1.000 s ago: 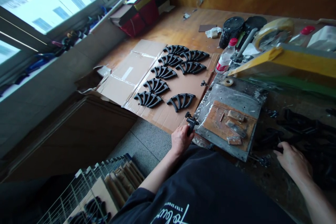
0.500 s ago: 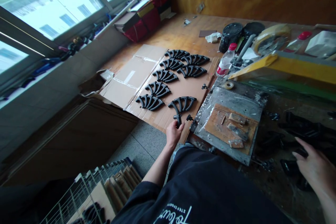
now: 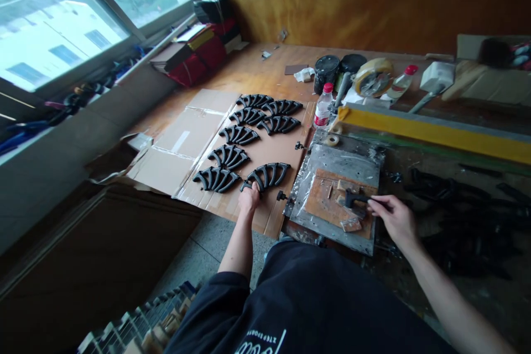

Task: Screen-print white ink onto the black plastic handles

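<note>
My left hand (image 3: 249, 199) is closed on a black curved part at the near end of a fanned group of black curved parts (image 3: 271, 175) on the cardboard. My right hand (image 3: 396, 220) pinches one end of a black T-shaped part (image 3: 355, 197), holding it above a brown board on the metal plate. Several more fanned groups lie farther up the cardboard, among them a black group (image 3: 218, 178) just left of my left hand. A dark pile of black parts (image 3: 477, 232) spreads on the bench to the right of my right hand.
Flattened cardboard (image 3: 269, 146) covers the left bench. The metal plate (image 3: 305, 213) carries the brown board (image 3: 317, 204) with small blocks. Behind it stand a red-capped bottle (image 3: 322, 106), black tins (image 3: 326, 73) and a yellow-faced bar (image 3: 415, 129). A wire rack (image 3: 133, 318) is low at left.
My right hand has come left from the dark pile, bringing the T-shaped part over the board. My left hand has shifted its black part leftward against the near group. The camera view has turned right.
</note>
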`<state>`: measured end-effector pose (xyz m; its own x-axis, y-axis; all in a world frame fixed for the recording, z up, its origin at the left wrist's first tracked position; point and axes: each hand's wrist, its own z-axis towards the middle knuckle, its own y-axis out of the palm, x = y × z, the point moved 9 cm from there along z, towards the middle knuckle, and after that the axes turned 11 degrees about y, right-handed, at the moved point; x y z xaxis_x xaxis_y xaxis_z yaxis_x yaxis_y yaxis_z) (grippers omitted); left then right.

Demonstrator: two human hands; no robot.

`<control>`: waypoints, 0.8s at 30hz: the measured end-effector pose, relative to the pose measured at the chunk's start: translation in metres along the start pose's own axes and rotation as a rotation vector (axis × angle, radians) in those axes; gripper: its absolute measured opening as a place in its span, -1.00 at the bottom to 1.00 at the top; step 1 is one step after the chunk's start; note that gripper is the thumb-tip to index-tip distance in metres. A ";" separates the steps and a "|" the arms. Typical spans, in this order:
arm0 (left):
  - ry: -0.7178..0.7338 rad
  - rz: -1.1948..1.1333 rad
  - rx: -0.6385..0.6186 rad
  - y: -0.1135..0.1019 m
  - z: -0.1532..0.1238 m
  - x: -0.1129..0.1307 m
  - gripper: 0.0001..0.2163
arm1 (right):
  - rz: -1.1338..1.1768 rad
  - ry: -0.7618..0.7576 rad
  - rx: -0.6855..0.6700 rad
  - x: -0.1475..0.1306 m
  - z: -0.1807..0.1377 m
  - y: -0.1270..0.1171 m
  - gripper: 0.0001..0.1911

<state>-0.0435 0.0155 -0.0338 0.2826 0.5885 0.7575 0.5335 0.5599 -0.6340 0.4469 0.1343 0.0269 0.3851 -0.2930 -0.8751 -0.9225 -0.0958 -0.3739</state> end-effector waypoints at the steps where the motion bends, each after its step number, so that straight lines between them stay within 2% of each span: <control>1: -0.009 0.028 0.000 -0.001 0.000 0.002 -0.71 | -0.092 -0.044 0.023 -0.002 0.000 0.011 -0.50; 5: -0.021 0.146 0.035 -0.011 -0.009 0.004 -0.69 | -0.550 -0.226 0.238 -0.013 -0.003 0.031 -0.49; 8: 0.015 0.203 0.103 -0.016 -0.027 0.004 -0.71 | -0.795 -0.372 0.274 -0.027 -0.008 0.041 -0.57; 10: 0.167 0.201 0.129 -0.011 -0.039 0.014 -0.70 | -0.860 -0.486 0.255 -0.039 -0.014 0.046 -0.64; 13: 0.481 0.116 0.085 0.010 -0.056 0.040 -0.63 | -0.773 -0.650 0.138 -0.065 -0.025 0.066 -0.74; 15: 0.549 0.078 0.025 0.025 -0.058 0.049 -0.59 | -0.662 -0.713 -0.014 -0.083 -0.032 0.096 -0.78; 19: 0.485 0.104 -0.061 0.046 -0.044 0.052 -0.51 | -0.537 -0.730 -0.306 -0.110 -0.033 0.185 -0.78; 21: 0.495 0.146 -0.073 0.050 -0.037 0.054 -0.45 | -0.559 -0.696 -0.404 -0.115 -0.027 0.229 -0.77; 24: 0.550 0.243 -0.085 0.055 -0.033 0.057 -0.49 | -0.645 -0.635 -0.507 -0.115 -0.013 0.280 -0.68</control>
<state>0.0284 0.0601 -0.0204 0.7626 0.2931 0.5767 0.4579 0.3852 -0.8012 0.1438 0.1282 0.0266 0.6167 0.4974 -0.6102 -0.3820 -0.4887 -0.7844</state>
